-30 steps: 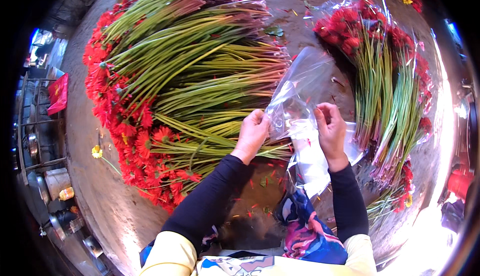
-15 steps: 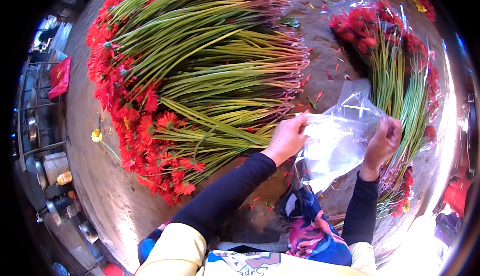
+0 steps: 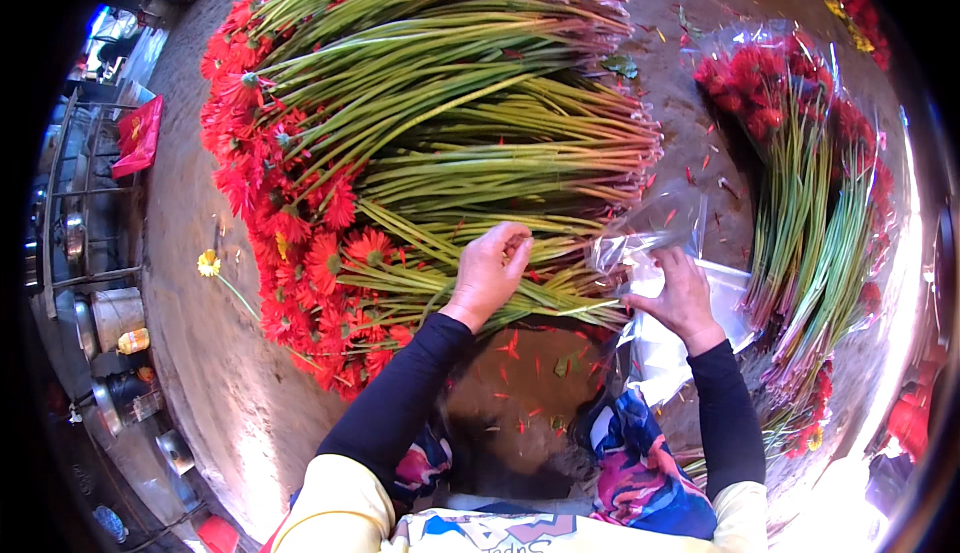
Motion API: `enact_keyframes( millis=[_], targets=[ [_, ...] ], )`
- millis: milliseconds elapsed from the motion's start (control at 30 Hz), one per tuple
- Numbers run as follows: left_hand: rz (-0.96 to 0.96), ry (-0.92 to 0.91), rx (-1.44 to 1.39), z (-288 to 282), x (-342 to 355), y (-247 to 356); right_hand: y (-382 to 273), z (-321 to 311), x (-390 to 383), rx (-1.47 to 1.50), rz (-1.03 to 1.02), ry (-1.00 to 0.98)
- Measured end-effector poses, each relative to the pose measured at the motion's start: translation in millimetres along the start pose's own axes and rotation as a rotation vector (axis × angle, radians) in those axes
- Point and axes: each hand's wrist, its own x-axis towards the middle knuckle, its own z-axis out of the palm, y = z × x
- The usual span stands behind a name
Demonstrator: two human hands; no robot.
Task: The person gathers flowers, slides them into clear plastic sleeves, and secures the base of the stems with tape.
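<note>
Red flowers (image 3: pixel 290 228) lie as yet unwrapped at left, the left hand (image 3: pixel 493 271) curled above their stems (image 3: pixel 510 168), its grip unclear, the right hand (image 3: pixel 685 298) parted at a clear plastic sleeve (image 3: pixel 672 215), beside bunches (image 3: pixel 825 203) already wrapped.
</note>
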Motion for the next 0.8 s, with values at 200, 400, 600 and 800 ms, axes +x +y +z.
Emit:
enact_keyframes(
  millis=[200, 400, 600, 800],
  targets=[
    [0.378, 0.3, 0.358, -34.7, 77.2, 6.9, -87.4, -31.2, 96.9, 0.092, -0.469, 0.048],
    [0.357, 0.369, 0.697, -67.0, 169.6, 15.0, -135.8, 3.7, 231.8, 0.212, -0.654, 0.337],
    [0.136, 0.277, 1.099, -95.1, 241.4, 3.5, -141.3, 15.1, 323.3, -0.15, -0.429, 0.591],
    [0.182, 0.217, 1.047, -107.5, 241.2, 22.8, -144.5, 7.2, 324.8, -0.24, -0.334, 0.417]
  ],
)
